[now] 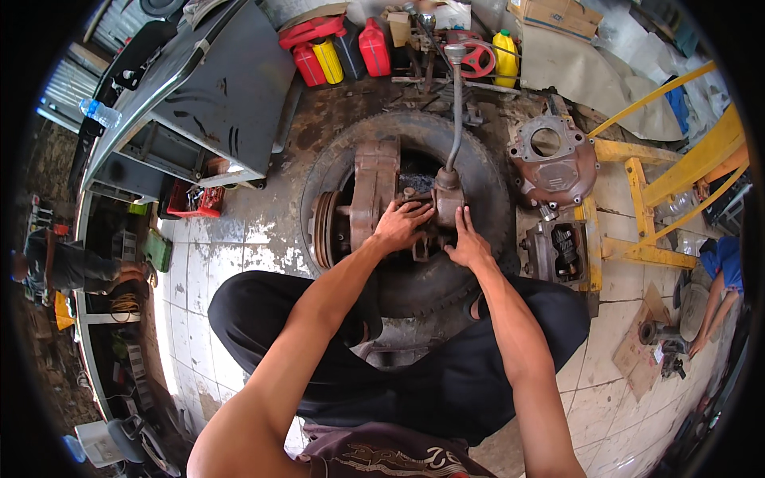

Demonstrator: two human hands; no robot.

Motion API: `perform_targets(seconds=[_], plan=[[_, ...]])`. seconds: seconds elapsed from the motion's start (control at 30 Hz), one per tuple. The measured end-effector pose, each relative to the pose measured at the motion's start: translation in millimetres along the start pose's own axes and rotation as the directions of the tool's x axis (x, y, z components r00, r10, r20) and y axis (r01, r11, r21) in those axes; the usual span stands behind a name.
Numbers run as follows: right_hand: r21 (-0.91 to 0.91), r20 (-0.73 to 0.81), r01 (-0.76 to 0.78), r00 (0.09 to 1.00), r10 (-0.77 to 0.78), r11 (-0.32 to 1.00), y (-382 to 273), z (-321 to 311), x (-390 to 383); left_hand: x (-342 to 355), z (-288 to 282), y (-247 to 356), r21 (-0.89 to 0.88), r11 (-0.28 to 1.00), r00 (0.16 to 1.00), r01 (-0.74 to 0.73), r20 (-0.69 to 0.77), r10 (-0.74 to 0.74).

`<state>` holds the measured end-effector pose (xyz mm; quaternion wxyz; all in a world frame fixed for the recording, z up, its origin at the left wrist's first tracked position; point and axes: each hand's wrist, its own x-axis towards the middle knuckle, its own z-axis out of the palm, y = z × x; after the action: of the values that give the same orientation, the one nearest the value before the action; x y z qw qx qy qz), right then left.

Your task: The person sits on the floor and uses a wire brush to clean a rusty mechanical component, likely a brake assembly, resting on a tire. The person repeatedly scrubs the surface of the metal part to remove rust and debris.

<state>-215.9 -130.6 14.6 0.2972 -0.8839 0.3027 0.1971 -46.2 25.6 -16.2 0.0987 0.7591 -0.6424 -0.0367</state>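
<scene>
A rusty brown gearbox housing (pixel 376 179) rests on a big black tyre (pixel 327 179) lying flat before me. On its left side is a grooved round drum (pixel 323 229). A long grey gear lever (pixel 457 111) with a knob rises from the lever base (pixel 450 199) on the right. My left hand (pixel 404 225) lies over the middle of the assembly, its fingers stretched forward and touching the metal. Against the lever base's near side, my right hand (pixel 470 241) has its fingers extended and thumb apart. Any small part under my fingers is hidden.
A bell-shaped casting (pixel 554 163) and an opened housing with gears (pixel 558 251) lie right of the tyre, beside a yellow metal frame (pixel 637 195). Left stands a grey metal bench (pixel 215 103). Red jerrycans (pixel 373 48) stand behind. Another person's arm (pixel 709 315) reaches toward parts at far right.
</scene>
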Motion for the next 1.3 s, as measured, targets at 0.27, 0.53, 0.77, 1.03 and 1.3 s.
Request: perform_targets(seconds=[0.27, 0.53, 0.77, 1.03, 1.3], plan=[[-0.024, -0.039, -0.004, 0.999, 0.003, 1.0, 5.4, 4.2, 3.8, 17.2, 16.1, 33.4, 0.151, 0.966, 0.974, 0.21, -0.118, -0.193], [-0.014, 0.008, -0.004, 1.0, 0.004, 1.0, 2.9, -0.2, 2.0, 56.9, 4.4, 38.7, 0.146, 0.926, 0.898, 0.347, 0.232, -0.373], [-0.035, -0.011, 0.003, 1.0, -0.003, 0.999, -1.3, 1.6, 3.8, 62.1, 1.5, 42.3, 0.077, 0.902, 0.859, 0.424, 0.282, -0.428], [-0.057, -0.028, -0.006, 1.0, 0.004, 0.998, 0.4, 8.4, 7.9, 63.2, 4.2, 57.9, -0.074, 0.834, 0.817, 0.547, 0.262, -0.513], [-0.074, -0.067, 0.038, 0.997, -0.043, 0.997, 7.6, 18.8, 11.9, 63.9, 6.4, 71.3, -0.215, 0.744, 0.773, 0.633, 0.222, -0.594]])
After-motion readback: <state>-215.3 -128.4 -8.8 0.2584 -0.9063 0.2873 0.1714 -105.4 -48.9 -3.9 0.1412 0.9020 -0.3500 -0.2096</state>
